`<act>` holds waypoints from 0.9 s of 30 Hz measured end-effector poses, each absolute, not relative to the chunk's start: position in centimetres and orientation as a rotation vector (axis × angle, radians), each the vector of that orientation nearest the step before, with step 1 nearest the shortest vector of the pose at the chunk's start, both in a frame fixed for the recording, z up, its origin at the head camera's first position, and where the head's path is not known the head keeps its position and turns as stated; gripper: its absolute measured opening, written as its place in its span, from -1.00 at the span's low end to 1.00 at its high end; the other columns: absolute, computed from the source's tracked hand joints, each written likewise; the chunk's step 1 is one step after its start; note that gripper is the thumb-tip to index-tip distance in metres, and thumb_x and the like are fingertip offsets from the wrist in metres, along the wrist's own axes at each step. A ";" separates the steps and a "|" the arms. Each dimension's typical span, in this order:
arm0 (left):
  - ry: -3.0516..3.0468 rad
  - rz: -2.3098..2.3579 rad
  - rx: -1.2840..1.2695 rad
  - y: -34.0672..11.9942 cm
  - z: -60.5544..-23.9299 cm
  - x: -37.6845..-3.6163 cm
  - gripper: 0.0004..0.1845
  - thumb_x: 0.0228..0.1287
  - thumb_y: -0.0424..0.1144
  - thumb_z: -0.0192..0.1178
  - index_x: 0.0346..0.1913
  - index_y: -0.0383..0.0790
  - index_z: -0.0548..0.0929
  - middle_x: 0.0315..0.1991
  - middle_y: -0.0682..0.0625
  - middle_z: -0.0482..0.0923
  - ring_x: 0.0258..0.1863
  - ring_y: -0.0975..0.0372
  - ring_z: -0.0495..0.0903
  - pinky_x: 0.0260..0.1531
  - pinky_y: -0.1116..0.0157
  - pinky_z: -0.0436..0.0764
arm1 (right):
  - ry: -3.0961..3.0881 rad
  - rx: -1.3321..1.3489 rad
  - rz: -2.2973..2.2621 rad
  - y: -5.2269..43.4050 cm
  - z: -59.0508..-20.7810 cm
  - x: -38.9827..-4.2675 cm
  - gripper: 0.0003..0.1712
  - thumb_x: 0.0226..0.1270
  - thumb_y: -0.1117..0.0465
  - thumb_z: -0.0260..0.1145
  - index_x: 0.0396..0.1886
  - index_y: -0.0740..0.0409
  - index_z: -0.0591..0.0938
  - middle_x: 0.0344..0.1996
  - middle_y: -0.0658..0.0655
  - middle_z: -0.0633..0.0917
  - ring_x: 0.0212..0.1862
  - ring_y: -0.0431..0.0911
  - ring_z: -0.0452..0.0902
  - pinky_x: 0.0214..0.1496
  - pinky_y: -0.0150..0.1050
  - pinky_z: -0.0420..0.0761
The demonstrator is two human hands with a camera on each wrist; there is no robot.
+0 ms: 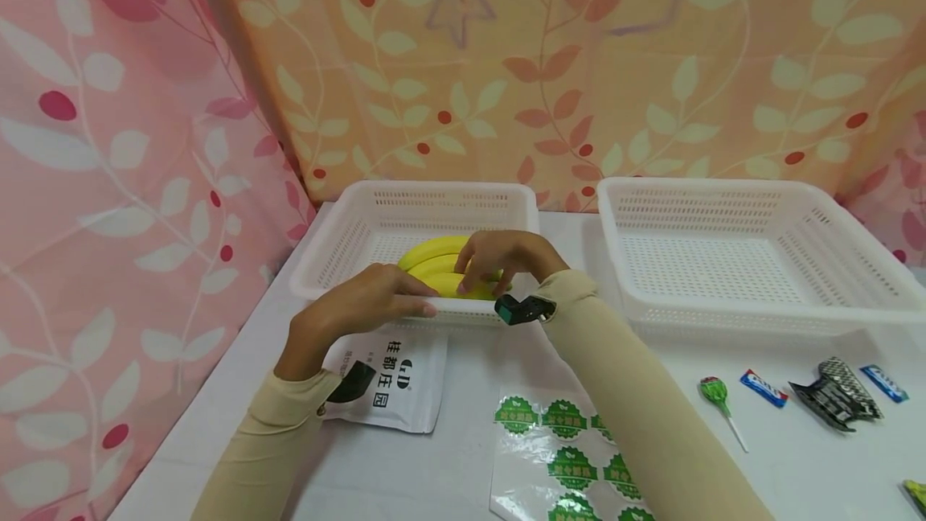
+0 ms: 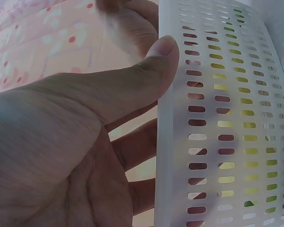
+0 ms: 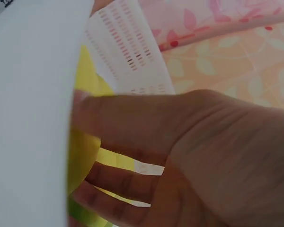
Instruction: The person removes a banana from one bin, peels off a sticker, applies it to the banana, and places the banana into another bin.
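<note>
A bunch of yellow bananas (image 1: 432, 262) lies inside the left white plastic basket (image 1: 333, 264), close to its front wall. My right hand (image 1: 499, 256) reaches down into this basket and holds the bunch near its right end. In the right wrist view the thumb presses one side of a banana (image 3: 83, 156) and the fingers curl round the other side; the basket wall hides part of the grip. My left hand (image 1: 362, 300) grips the basket's front rim. The left wrist view has its thumb (image 2: 163, 52) at the rim and its fingers passing behind the slotted wall (image 2: 180, 142).
A second white basket (image 1: 723, 316) stands to the right. In front lie a white printed pouch (image 1: 412, 392) and a sheet of green round stickers (image 1: 528, 457). At the right are a lollipop (image 1: 714, 394), small blue-white wrapped sweets (image 1: 764, 388) and a black packet (image 1: 832, 400).
</note>
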State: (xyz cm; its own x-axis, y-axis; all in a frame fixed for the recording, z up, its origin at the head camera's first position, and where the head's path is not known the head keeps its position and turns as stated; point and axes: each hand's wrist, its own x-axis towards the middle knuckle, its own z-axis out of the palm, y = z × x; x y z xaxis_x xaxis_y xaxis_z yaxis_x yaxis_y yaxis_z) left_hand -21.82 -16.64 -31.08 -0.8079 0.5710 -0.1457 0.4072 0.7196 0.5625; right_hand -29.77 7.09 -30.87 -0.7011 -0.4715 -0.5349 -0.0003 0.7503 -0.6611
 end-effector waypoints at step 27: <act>2.620 0.743 0.768 -16.7 -31.0 -21.7 -0.56 0.45 -0.03 0.38 0.30 -0.07 0.74 0.15 0.02 0.72 0.07 0.10 0.57 0.14 0.08 0.57 | 2.541 -0.670 -1.248 19.8 -25.6 -21.6 -0.51 0.52 0.11 0.39 0.38 0.00 0.59 0.06 0.14 0.73 0.09 0.06 0.65 0.25 0.04 0.62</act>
State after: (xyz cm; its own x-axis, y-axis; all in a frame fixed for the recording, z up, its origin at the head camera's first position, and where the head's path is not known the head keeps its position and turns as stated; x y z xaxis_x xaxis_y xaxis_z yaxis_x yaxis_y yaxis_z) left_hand -21.70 -16.66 -31.01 -0.8081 0.5709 -0.1448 0.4099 0.7217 0.5578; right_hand -21.62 19.81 -25.60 -0.8684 -0.4958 -0.0066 -0.2980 0.5325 -0.7923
